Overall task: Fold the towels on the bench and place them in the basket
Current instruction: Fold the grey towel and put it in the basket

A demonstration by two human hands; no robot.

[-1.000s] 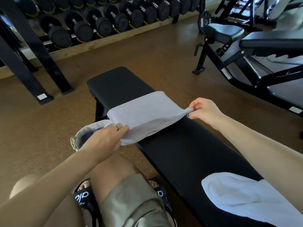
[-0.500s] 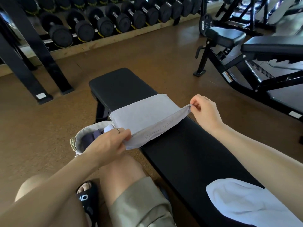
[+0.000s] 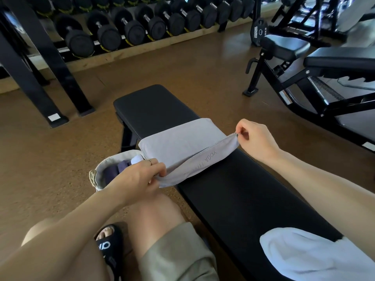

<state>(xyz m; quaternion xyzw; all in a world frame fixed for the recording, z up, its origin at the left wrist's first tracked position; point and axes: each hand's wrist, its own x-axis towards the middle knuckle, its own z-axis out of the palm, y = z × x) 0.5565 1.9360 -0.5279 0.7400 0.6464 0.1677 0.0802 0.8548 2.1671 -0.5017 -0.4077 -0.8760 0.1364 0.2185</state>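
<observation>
Nearest on the bench (image 3: 233, 199), a white towel (image 3: 308, 258) lay bunched on the pad's near end, part of it under the right forearm. Off the bench's left edge, a knee (image 3: 154, 211) in olive shorts (image 3: 178, 254), and a black slide sandal (image 3: 109, 244) flat on the brown floor (image 3: 50, 159).

Halfway along the bench, the grey towel (image 3: 182, 145) lay across the pad, its near edge lifted and doubled over, "YOGA" printed on the flap. The left hand (image 3: 140, 175), ring on one finger, pinched that edge at the bench's left side; the right hand (image 3: 257, 138) pinched the other corner between thumb and fingertips at the bench's right side. Both grips were closed on the grey towel.

Just left of the bench, the basket (image 3: 101, 171) sat on the floor with dark and white cloth inside, partly hidden by the left hand.

Beyond the bench's far end, a dumbbell rack (image 3: 132, 31); to its right, an adjustable bench (image 3: 304, 63).
</observation>
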